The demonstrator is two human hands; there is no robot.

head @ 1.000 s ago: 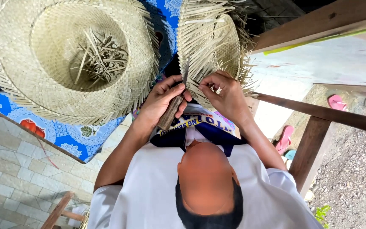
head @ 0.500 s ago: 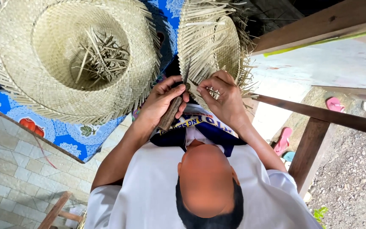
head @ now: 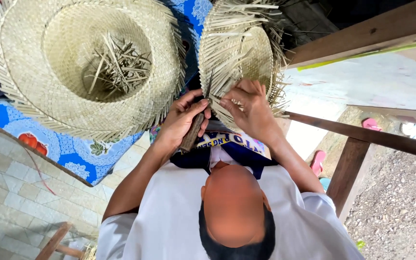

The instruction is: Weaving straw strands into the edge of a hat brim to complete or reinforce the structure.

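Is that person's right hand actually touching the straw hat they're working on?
Touching. The head view shows the right hand with its fingertips pressed onto the loose strips at the unfinished woven hat's brim.

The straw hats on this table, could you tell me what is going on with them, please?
A person in a white shirt is working on a partly woven straw hat with loose strip ends. Their left hand grips a wooden-handled knife against the brim, while the right hand pinches the strips beside it. A larger hat lies crown down on the blue patterned cloth, with cut strips inside.
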